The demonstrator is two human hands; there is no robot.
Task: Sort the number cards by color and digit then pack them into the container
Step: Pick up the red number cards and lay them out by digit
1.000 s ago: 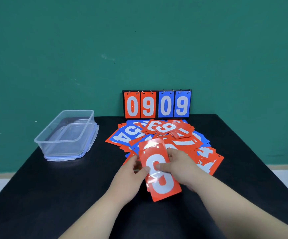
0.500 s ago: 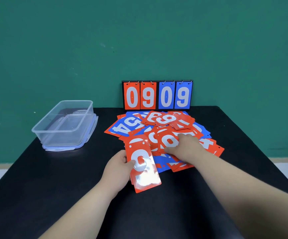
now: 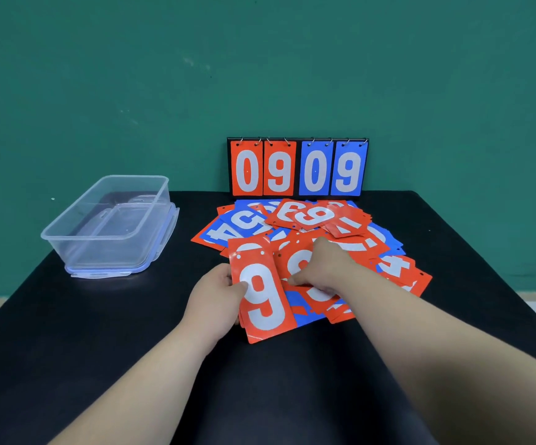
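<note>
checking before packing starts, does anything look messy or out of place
Yes: the number cards lie in a jumbled, overlapping heap before the scoreboard, red and blue mixed, at all angles. The clear container stands on its lid, holding no cards. Nothing looks damaged.

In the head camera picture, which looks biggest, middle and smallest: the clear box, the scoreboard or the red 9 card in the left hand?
1. clear box
2. scoreboard
3. red 9 card
The card sits nearer the camera, so the last two are close, not sure.
</note>
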